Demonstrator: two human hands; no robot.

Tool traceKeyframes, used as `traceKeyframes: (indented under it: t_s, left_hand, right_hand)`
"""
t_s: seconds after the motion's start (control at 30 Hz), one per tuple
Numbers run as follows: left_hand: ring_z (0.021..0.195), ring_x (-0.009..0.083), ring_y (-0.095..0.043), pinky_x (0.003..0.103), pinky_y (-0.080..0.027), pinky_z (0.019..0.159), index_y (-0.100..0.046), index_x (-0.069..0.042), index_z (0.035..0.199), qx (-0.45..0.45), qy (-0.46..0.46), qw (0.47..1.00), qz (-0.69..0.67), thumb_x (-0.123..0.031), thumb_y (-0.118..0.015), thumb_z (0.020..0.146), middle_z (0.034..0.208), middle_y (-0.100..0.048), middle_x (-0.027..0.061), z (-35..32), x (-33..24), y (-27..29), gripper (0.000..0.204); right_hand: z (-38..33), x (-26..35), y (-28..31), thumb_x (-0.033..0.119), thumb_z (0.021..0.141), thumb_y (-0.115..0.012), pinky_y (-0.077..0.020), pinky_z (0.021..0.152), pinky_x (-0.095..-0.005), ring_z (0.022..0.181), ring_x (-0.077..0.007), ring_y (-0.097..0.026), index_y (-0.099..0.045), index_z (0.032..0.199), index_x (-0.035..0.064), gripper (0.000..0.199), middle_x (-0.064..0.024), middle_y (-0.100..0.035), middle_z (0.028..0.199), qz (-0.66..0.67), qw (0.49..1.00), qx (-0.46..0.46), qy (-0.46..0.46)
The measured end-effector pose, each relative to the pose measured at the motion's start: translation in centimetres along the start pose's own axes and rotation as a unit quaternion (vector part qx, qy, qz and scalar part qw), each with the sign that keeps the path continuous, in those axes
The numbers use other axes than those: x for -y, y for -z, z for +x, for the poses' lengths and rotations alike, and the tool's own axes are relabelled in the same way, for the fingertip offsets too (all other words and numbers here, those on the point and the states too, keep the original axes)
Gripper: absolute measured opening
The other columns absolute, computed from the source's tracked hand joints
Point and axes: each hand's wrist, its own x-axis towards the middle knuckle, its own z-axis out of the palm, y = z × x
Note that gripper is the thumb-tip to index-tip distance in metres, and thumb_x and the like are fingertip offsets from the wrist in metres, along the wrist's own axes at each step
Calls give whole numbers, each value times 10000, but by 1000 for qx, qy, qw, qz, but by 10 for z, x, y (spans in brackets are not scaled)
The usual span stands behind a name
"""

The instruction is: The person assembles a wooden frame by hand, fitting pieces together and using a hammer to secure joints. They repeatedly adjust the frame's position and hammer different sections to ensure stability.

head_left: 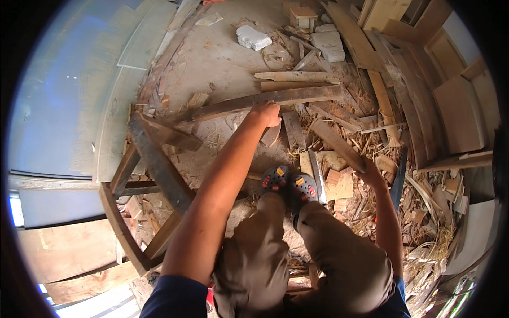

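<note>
My left hand (266,113) is closed in a fist at the near edge of a long dark wooden beam (310,95) that lies crosswise ahead of my feet. What its fingers hold, if anything, is hidden. Just below that fist shows a short brown piece of wood (271,135); I cannot tell whether it touches the hand. On the right, my right hand (369,175) grips the near end of a flat brown board (335,142), which slants up and away to the left. A short dark block (293,130) lies between the two hands.
A dark wooden frame (159,159) stands at my left. Wood scraps and shavings (419,212) heap up on the right, beside wooden panels (458,114). White broken blocks (253,38) lie farther off. My clogs (274,179) stand among offcuts.
</note>
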Motion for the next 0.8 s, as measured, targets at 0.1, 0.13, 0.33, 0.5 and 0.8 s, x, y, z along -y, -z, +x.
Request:
traceKeyframes:
  t_s: [0.1,0.13,0.33,0.5,0.8]
  left_hand:
    - [1496,268,-244,527,-228,1195,-316,-133,1537,11,19,1000,7,-382,-604,925,1646,-203,69,35,13,-5,721]
    - [1499,269,-233,527,-224,1197,-293,-126,1545,-4,23,1000,8,-379,-602,926,1648,-197,67,44,18,-7,736]
    - [1512,292,-185,561,-226,1188,-177,-92,1572,-54,94,992,-63,-303,-655,888,1637,-198,117,83,47,-57,861]
    - [1476,297,-264,603,-241,1169,-148,-98,1581,-77,105,991,-14,-220,-706,832,1599,-264,139,89,35,-62,943]
    - [1346,368,-445,535,-345,1124,-369,-38,1427,-136,26,989,-50,-311,-754,857,1440,-448,219,91,57,-75,740]
  right_hand:
    - [7,-25,-28,113,762,-805,-412,1073,-459,1313,-422,-460,-339,1508,57,882,-251,-439,1429,-96,992,-46,65]
    - [7,-24,-32,90,737,-811,-403,1067,-505,1296,-468,-437,-341,1511,91,905,-244,-410,1425,-63,997,-36,42]
    - [-4,-1,-46,136,698,-847,-335,1095,-531,1301,-416,-421,-344,1505,108,951,-209,-422,1410,-119,986,-104,59]
    - [-4,-10,-51,192,687,-868,-339,1085,-521,1272,-420,-427,-357,1493,88,960,-213,-459,1387,-185,974,-127,35]
    - [-1,-4,-39,204,716,-845,-354,1067,-525,1253,-393,-460,-423,1471,138,867,-187,-538,1310,-87,986,-121,73]
